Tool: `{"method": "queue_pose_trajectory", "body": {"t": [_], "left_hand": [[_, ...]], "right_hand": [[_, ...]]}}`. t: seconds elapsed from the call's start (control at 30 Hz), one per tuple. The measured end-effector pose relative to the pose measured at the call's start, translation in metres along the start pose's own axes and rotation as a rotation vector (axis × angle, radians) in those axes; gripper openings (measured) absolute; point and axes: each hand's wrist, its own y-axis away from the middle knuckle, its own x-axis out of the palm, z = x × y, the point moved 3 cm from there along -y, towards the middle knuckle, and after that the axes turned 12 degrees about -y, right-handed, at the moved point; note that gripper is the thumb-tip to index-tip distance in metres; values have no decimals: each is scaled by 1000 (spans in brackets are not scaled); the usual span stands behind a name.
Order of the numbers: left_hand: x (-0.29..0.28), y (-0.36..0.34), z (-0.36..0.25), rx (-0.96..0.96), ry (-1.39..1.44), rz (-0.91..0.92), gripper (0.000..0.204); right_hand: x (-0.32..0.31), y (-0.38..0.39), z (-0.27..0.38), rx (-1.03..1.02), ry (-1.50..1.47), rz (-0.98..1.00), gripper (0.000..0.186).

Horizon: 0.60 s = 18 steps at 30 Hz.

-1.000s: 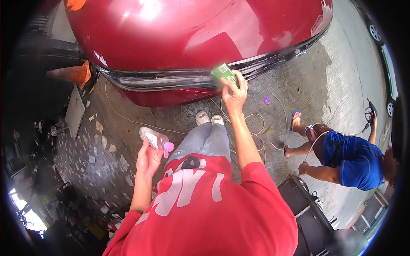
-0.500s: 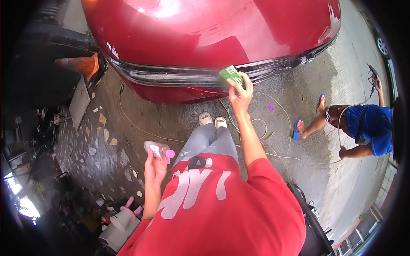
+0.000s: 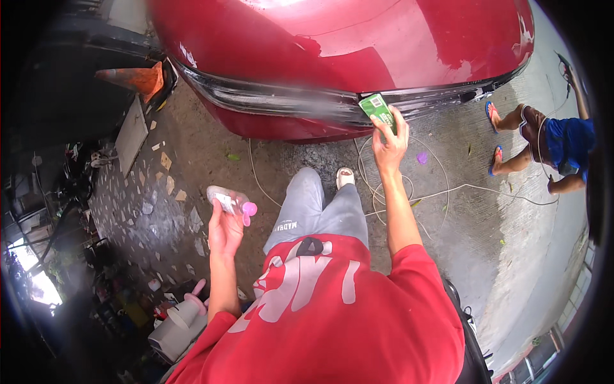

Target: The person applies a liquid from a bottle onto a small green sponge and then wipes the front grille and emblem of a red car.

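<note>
Rough grey concrete (image 3: 467, 237), damp-looking in patches, spreads beneath a glossy, curved red car (image 3: 358, 57) with scuffed black trim (image 3: 268, 96); an orange cone (image 3: 137, 80) lies at left. The right hand (image 3: 390, 144) pinches the lower end of a green box (image 3: 376, 110), its grip narrowed between thumb and fingers. From that grip the box extends away and slightly left, its upper end over the trim; I cannot tell whether they touch. The left hand (image 3: 225, 230), well apart and farther from the car, has its grip around a rounded, clear plastic bottle (image 3: 229, 200), tilted, long axis slanting toward its smooth pink cap (image 3: 249, 210) at the right.
</note>
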Motion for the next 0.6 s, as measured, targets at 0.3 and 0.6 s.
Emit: {"method": "queue_pose_trajectory", "body": {"t": [0.3, 0.6], "left_hand": [[-78, -3, -24, 108, 112, -110, 34], [-160, -55, -154, 118, -21, 30, 36]], "right_hand": [[25, -7, 14, 48, -24, -138, 36], [-31, 164, 21, 589, 316, -456, 33]]}}
